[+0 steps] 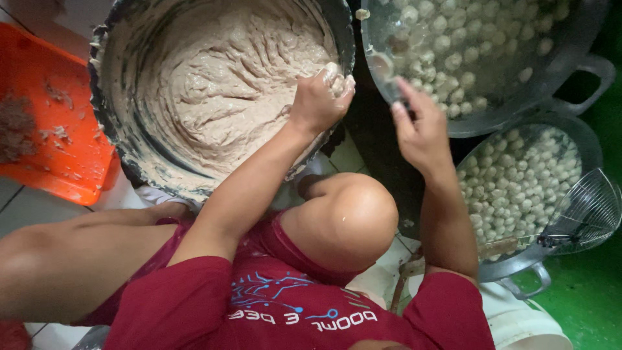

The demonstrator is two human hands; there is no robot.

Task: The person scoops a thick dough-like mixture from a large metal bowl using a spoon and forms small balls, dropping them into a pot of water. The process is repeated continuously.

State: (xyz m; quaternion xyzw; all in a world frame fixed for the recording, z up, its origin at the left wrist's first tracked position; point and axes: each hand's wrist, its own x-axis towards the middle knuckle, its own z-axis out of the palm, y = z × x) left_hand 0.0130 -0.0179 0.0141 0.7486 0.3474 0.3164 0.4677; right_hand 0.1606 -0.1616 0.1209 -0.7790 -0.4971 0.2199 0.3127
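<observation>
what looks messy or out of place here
The rim of the big paste tub is caked with smeared paste, and crumbly residue litters the orange tray. The wire skimmer rests tilted on the lower pot's rim.

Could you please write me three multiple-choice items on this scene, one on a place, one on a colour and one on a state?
1. Where is the wire skimmer?
A. In the paste basin
B. On the rim of the lower pot of balls
C. On the orange tray

2. What colour is the tray left of the paste basin?
A. Orange
B. Blue
C. White

3. What state is the left hand in?
A. Open and flat on the floor
B. Closed in a fist around pale paste
C. Holding the skimmer

Answers:
1 B: the skimmer rests across the rim of the lower pot, beside the green floor.
2 A: the tray is plainly orange, with scraps on it.
3 B: the fingers are curled at the basin's edge, with paste showing at the top of the fist.
</observation>
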